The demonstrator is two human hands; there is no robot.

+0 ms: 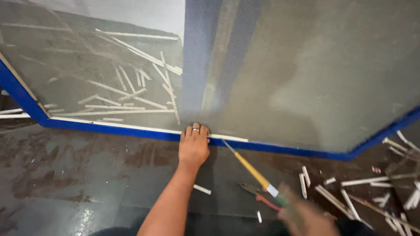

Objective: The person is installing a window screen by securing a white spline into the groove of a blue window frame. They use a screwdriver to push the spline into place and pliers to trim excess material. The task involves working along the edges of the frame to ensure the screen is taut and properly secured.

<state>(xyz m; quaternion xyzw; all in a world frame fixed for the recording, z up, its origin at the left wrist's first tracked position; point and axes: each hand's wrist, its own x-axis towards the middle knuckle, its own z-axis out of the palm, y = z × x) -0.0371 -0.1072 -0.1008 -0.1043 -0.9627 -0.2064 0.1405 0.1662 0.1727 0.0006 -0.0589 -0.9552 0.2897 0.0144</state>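
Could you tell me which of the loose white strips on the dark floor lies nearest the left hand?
The short white strip beside the left forearm, alone; the others lie scattered far right.

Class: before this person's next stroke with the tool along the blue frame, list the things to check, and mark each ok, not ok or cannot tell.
1. Left hand steadies the work: flat on the blue frame, fingers over the white strip. Ok.
2. Tool tip at the strip: it meets the strip's end beside the fingers. Ok.
3. Fingers clear of the tip: very close. Not ok.
4. Right hand grip firm: blurred. Cannot tell.
5. Floor free of offcuts: many white pieces lie around. Not ok.
6. Pliers out of the way: on the floor under the tool. Not ok.
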